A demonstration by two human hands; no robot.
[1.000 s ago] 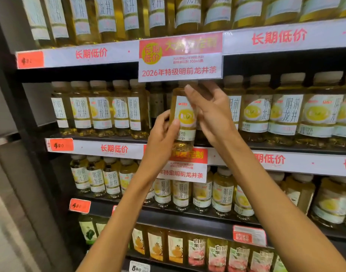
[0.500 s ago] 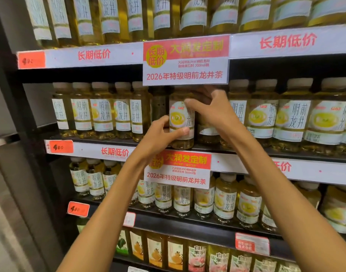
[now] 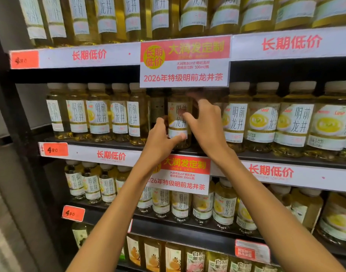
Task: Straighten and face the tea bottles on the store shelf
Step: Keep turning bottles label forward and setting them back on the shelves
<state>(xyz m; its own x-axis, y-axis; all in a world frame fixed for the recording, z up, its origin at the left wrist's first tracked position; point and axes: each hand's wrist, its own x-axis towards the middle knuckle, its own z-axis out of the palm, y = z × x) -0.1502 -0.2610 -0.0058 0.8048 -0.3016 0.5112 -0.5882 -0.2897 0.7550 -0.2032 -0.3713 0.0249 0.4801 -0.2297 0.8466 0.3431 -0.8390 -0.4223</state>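
Both hands are on one clear plastic bottle of pale yellow tea with a white paper label [image 3: 179, 122], which stands at the front edge of the dark middle shelf [image 3: 285, 156], right under the hanging red-and-white promo sign [image 3: 184, 61]. The left hand [image 3: 162, 138] wraps it low down, thumb across the bottom of the label, and the right hand [image 3: 205, 122] pinches it higher up with the thumb on the label face. So both are closed around the bottle, neither one spread wide.

Progress-wise, this looks like mid-job. The row of matching bottles to the left [image 3: 97, 116] has labels turned mostly the same way and sits pretty neat. The held bottle shows its black characters to the front, so it's probably close to faced. Just left of it there's a gap with a bottle set further back [image 3: 157, 108] showing its dark side, which likely still needs pulling forward and turning. The bottles to the right [image 3: 264, 120] show a mix of the cup picture and the characters, so they're not consistent yet. The lower shelf's bottles [image 3: 180, 205] look uneven too.
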